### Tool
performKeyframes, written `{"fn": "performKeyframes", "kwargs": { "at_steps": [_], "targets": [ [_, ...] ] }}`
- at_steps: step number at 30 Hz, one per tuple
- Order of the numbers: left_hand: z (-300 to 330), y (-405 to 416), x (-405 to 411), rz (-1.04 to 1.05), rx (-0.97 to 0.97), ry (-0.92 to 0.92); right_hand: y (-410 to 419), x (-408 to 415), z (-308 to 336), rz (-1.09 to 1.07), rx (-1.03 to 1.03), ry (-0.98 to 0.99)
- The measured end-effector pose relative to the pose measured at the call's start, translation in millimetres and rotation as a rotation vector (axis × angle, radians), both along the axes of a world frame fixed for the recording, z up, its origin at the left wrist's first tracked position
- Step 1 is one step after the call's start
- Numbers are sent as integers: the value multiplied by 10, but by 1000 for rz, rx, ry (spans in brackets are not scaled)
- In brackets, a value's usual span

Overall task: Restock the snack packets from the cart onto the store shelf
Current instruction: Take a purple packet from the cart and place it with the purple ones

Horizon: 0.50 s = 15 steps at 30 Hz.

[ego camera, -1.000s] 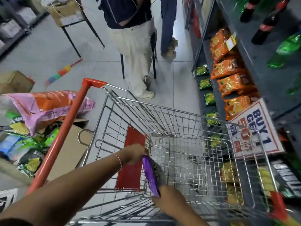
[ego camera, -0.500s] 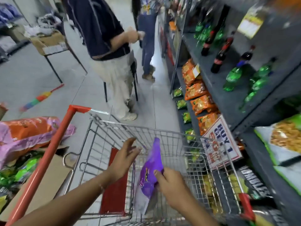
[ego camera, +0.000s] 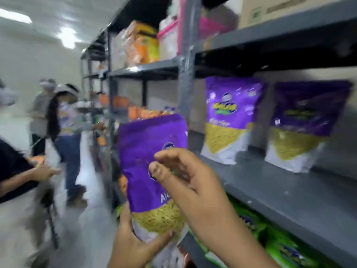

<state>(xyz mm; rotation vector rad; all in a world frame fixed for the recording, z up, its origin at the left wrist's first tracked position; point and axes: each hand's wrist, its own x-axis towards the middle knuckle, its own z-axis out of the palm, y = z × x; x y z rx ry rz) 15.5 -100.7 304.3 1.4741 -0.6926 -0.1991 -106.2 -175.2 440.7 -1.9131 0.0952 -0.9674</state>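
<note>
You have one view: your head camera faces forward along the pale aisle floor, close beside the grey metal shelf filling the frame's right.

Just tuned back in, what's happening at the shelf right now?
A person holds a purple snack packet upright in front of the grey shelf. The left hand grips its bottom; the right hand sits at its front, grip unclear in the blur. Two matching packets already stand on that shelf, to the right. The held one is not yet placed.
</note>
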Motion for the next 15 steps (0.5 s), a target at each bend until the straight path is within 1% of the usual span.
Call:
{"fn": "performKeyframes", "kwargs": {
  "at_steps": [1, 2, 3, 5, 6, 8, 9, 10, 12, 14, 15],
  "targets": [
    [205, -179, -22, -44, -12, -46, -181, -181, 65, -47, 2, -44],
    [216, -171, 26, -81, -13, -59, -314, -249, 58, -57, 32, -40],
    [362, -230, 56, -166, -48, -96, -463, -344, 21, -116, 25, -21],
    [739, -606, -44, -343, -159, -223, -830, -683, -83, -277, 0, 25],
    [897, -773, -109, -449, -199, -238, -969, -805, -103, -291, 28, 80],
    [1159, -1092, -247, -674, -260, -200, -1197, -1010, -134, -272, 67, 142],
    [1250, -1251, -297, -782, -278, -144, -1287, -1084, -145, -257, 97, 135],
    [1319, -1434, -319, -844, -275, -101, -1369, -1149, -142, -268, 132, 119],
    [1408, -1749, -408, -932, -227, -98, -1519, -1252, -146, -374, 154, 67],
    [1457, -1989, -515, -931, -199, -91, -1686, -1315, -167, -508, 189, 22],
    [1475, -2075, -563, -895, -188, -109, -1746, -1332, -166, -579, 195, 22]
  ]
}}
